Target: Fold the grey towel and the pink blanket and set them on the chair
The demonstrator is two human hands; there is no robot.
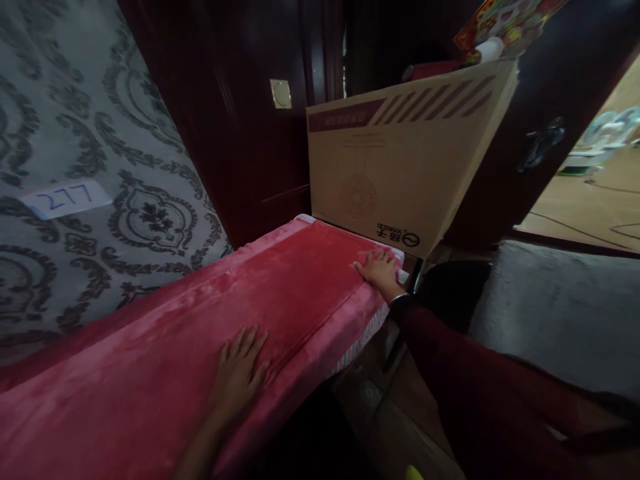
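A long narrow board or table is draped in a pinkish-red plush cloth (165, 347). On top lies a smooth, flat piece of deeper red fabric (285, 280); what kind of item it is cannot be made out. My left hand (239, 367) rests flat with fingers spread, beside the near edge of the deeper red piece. Farther off, my right hand (379, 269) lies palm down at the board's far right corner, fingers apart, pressing on the red fabric. Neither hand grips anything.
A large cardboard box (395, 167) stands just beyond the board's far end. Patterned wallpaper (155, 220) with a number label (67, 199) runs along the left. To the right are a grey padded surface (560, 313) and an open doorway.
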